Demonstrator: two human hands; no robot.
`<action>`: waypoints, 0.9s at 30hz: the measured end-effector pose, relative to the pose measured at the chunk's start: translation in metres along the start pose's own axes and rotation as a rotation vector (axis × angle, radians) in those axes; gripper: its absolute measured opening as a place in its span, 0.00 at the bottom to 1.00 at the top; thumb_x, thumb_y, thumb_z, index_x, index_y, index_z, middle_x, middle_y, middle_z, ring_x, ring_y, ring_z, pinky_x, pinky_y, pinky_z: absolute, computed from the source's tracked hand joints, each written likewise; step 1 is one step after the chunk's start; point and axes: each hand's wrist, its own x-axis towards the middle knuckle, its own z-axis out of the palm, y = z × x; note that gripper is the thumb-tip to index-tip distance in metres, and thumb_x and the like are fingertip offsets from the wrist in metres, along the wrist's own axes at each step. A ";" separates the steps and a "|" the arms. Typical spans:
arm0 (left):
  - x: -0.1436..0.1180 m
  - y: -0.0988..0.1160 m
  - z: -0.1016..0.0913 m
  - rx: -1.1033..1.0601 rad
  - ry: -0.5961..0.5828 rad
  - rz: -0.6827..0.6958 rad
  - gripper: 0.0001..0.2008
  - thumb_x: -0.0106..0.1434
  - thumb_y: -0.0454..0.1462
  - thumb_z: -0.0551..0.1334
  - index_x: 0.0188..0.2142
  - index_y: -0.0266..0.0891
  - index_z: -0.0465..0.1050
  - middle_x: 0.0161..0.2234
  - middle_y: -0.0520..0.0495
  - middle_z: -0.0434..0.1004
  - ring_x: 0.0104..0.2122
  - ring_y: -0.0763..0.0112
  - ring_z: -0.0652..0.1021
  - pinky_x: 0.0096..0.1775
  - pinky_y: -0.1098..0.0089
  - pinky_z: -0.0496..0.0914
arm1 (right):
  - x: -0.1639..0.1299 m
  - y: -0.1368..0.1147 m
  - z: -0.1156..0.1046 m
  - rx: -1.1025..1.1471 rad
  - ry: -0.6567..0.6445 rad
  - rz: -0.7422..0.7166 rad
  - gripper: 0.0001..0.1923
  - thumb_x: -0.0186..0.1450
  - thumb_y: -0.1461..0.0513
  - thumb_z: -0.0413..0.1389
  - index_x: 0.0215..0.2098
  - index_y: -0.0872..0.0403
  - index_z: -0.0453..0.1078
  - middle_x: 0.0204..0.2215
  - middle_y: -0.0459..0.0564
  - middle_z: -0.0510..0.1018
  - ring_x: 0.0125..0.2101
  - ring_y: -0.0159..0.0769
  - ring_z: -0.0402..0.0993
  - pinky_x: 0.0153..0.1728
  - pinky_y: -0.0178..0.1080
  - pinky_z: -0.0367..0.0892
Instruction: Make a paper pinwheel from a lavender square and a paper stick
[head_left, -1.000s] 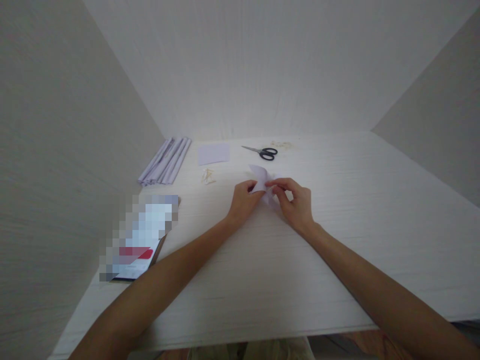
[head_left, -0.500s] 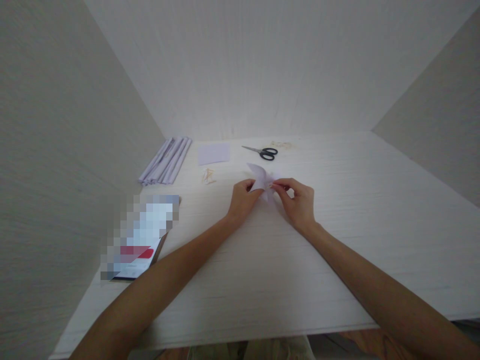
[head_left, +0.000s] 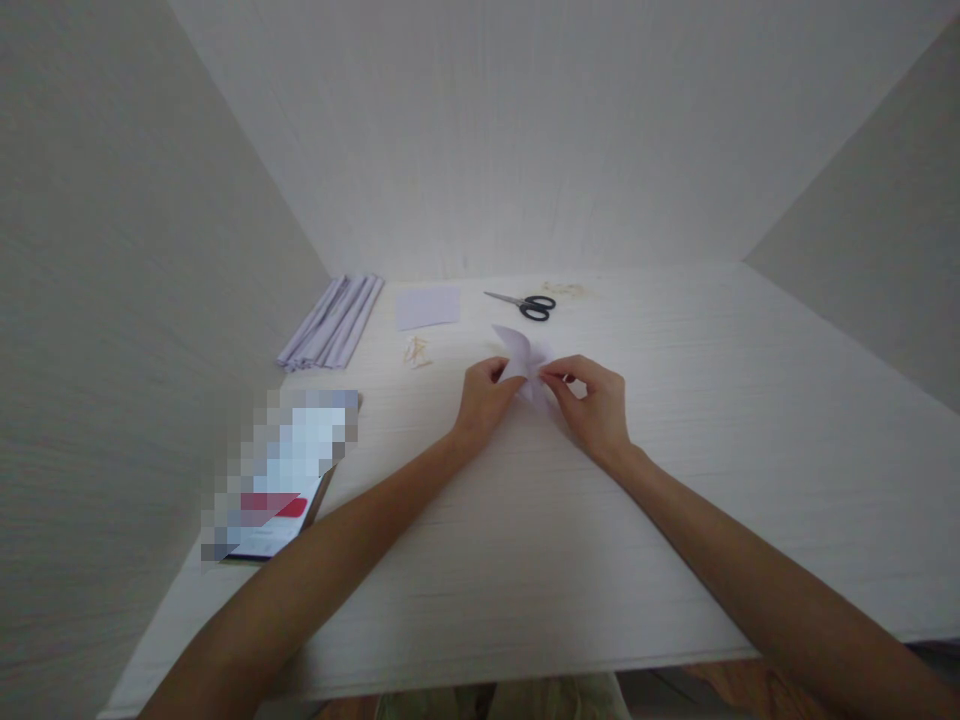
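Observation:
A pale lilac paper pinwheel [head_left: 516, 348] with curved blades is held between my hands, above the middle of the table. My left hand [head_left: 484, 400] is closed on its left side, thumb over the paper. The fingertips of my right hand [head_left: 596, 405] are pinched together at the pinwheel's centre. Whatever small thing they grip there is too small to make out. Behind the pinwheel lie scissors [head_left: 531, 304] with black handles, blades pointing left.
Rolled lilac paper tubes [head_left: 330, 325] lie at the back left beside a flat lilac sheet [head_left: 427, 307]. Small pale sticks [head_left: 417, 352] lie in front of the sheet, and small pale bits [head_left: 566, 290] behind the scissors. A phone [head_left: 307, 450] rests near my left forearm. Walls enclose the table [head_left: 487, 570].
My right hand has shifted very slightly left, its fingertips closer against the pinwheel's centre. The pale bit seen at the fingertips before is now hardly visible. My left hand has barely moved.

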 end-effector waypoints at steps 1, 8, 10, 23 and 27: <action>0.000 0.000 0.000 -0.001 0.002 0.004 0.07 0.46 0.33 0.56 0.25 0.32 0.71 0.22 0.52 0.68 0.24 0.76 0.68 0.27 0.75 0.61 | 0.000 0.000 0.000 0.002 0.001 0.001 0.04 0.55 0.66 0.53 0.26 0.55 0.71 0.25 0.47 0.76 0.26 0.31 0.70 0.29 0.35 0.64; 0.000 0.001 0.000 -0.001 -0.002 -0.018 0.09 0.46 0.34 0.57 0.27 0.32 0.71 0.23 0.52 0.70 0.24 0.76 0.69 0.28 0.74 0.63 | 0.002 0.000 0.001 -0.047 -0.006 0.041 0.04 0.55 0.63 0.54 0.25 0.55 0.70 0.23 0.46 0.76 0.24 0.30 0.68 0.27 0.34 0.63; -0.001 0.002 0.000 0.001 -0.006 -0.012 0.08 0.46 0.33 0.57 0.27 0.32 0.71 0.23 0.52 0.69 0.24 0.76 0.68 0.28 0.74 0.62 | 0.003 0.001 0.001 -0.080 -0.020 0.055 0.06 0.56 0.62 0.54 0.23 0.55 0.70 0.21 0.46 0.74 0.23 0.30 0.67 0.26 0.34 0.61; -0.003 0.006 0.000 0.044 -0.030 -0.008 0.08 0.47 0.35 0.57 0.25 0.32 0.71 0.22 0.53 0.67 0.23 0.76 0.67 0.27 0.75 0.60 | 0.000 -0.001 0.001 -0.006 -0.011 0.006 0.04 0.56 0.63 0.54 0.26 0.55 0.69 0.21 0.44 0.74 0.21 0.28 0.65 0.25 0.32 0.61; 0.000 0.004 -0.002 0.094 -0.078 0.002 0.09 0.48 0.37 0.56 0.25 0.32 0.71 0.21 0.53 0.67 0.23 0.76 0.67 0.26 0.75 0.59 | 0.000 -0.001 0.000 -0.001 -0.012 -0.050 0.03 0.57 0.64 0.54 0.28 0.55 0.69 0.23 0.45 0.73 0.22 0.28 0.66 0.26 0.33 0.62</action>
